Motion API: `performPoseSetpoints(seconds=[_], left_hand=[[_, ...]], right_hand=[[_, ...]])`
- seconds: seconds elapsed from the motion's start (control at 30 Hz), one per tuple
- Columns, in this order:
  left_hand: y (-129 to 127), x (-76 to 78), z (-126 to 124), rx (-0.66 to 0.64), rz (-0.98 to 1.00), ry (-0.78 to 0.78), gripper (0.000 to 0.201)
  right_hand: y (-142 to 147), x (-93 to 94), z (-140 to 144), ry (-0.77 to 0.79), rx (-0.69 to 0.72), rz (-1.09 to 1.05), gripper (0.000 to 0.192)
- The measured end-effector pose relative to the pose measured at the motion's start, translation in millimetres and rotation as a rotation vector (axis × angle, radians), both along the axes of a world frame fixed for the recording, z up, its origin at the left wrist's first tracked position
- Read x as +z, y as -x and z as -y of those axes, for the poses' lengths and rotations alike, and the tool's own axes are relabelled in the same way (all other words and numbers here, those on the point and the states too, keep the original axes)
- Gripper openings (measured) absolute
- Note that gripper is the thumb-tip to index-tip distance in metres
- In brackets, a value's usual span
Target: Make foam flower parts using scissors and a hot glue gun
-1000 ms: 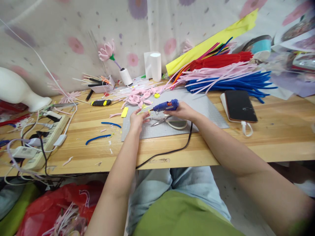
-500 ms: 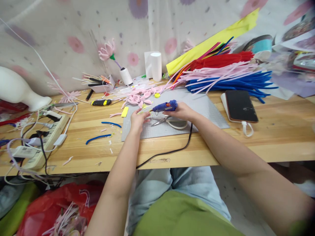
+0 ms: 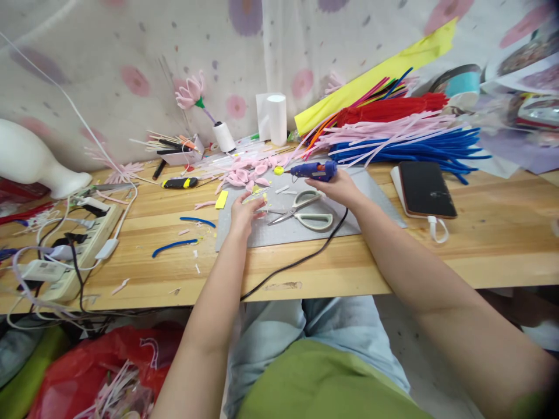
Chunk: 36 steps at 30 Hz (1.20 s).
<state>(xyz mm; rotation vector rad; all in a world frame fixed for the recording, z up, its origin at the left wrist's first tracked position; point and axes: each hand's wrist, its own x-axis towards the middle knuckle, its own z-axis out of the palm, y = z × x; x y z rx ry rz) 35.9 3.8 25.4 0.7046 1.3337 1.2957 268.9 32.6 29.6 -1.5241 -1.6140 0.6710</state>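
Note:
My right hand (image 3: 338, 187) is wrapped round a blue hot glue gun (image 3: 312, 170). Its nozzle points left, close to a small yellow round piece (image 3: 278, 170) on the grey cutting mat (image 3: 358, 224). Over the mat's left part, my left hand (image 3: 245, 214) has its fingers pinched together; a small yellowish bit shows at the fingertips, too small to name. Grey-handled scissors (image 3: 313, 221) lie between the hands, blades toward the left one. Just beyond the left hand are pink fuzzy petals (image 3: 247, 171), and a yellow rectangle (image 3: 222, 199) lies beside it.
Bundles of blue (image 3: 406, 151), pink and red pipe cleaners fill the back right. A phone (image 3: 427, 189) rests at the right. A power strip (image 3: 89, 250) with cables stands left, and a utility knife (image 3: 180, 183) lies nearer. The gun's black cord (image 3: 297, 265) crosses the front edge.
My right hand has drawn the glue gun right and slightly up, away from my left hand. The scissors' handles now show uncovered. The left hand has barely moved.

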Motion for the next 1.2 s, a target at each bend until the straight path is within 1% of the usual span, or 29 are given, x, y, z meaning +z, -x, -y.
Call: performPoseSetpoints(seconds=[0.13, 0.3, 0.43, 0.57, 0.67, 0.73, 0.8, 0.87, 0.9, 0.93, 0.97, 1.0, 1.07, 1.13, 1.17, 1.2], left_hand=[[1, 2.7, 1, -0.004, 0.024, -0.009, 0.053], [0, 5.0, 2, 0.024, 0.048, 0.000, 0.052], [1, 2.8, -2, 0.064, 0.101, -0.024, 0.048], [1, -2.0, -8, 0.113, 0.182, -0.063, 0.046], [2, -3.8, -10, 0.119, 0.233, -0.082, 0.040], [2, -3.7, -10, 0.109, 0.253, -0.084, 0.036], [2, -3.2, -10, 0.104, 0.265, -0.085, 0.036], [1, -2.6, -9, 0.105, 0.269, -0.084, 0.038], [1, -2.2, -9, 0.107, 0.270, -0.083, 0.039], [0, -1.9, -8, 0.108, 0.271, -0.083, 0.039], [-1, -1.7, -8, 0.108, 0.273, -0.083, 0.039], [-2, -1.4, -8, 0.109, 0.274, -0.085, 0.039], [-5, -1.2, -7, 0.117, 0.278, -0.097, 0.038], [-8, -1.4, -7, 0.128, 0.289, -0.114, 0.038], [-8, -1.6, -6, 0.134, 0.297, -0.119, 0.039], [-9, -1.9, -6, 0.138, 0.306, -0.120, 0.039]], right_hand=[[-11, -5.5, -7, 0.009, -0.146, -0.008, 0.046], [-17, -17.9, -18, 0.019, -0.302, 0.115, 0.045], [-17, -22.2, -23, 0.051, -0.316, 0.193, 0.050], [-16, -19.4, -21, 0.045, -0.288, 0.264, 0.060], [-19, -8.8, -13, -0.023, -0.262, 0.331, 0.073], [-23, 4.2, -4, -0.097, -0.282, 0.380, 0.077], [-25, 20.7, 8, -0.215, -0.341, 0.413, 0.074], [-22, 36.7, 20, -0.358, -0.393, 0.402, 0.065], [-18, 42.8, 24, -0.401, -0.394, 0.372, 0.059], [-12, 46.8, 27, -0.412, -0.361, 0.329, 0.054], [-3, 48.4, 27, -0.394, -0.298, 0.271, 0.048], [8, 47.3, 26, -0.348, -0.200, 0.202, 0.042], [35, 38.0, 19, -0.202, 0.048, 0.024, 0.032], [65, 23.5, 8, 0.008, 0.264, -0.209, 0.031], [79, 16.2, 4, 0.116, 0.338, -0.322, 0.034], [91, 9.9, 0, 0.199, 0.369, -0.429, 0.037]])
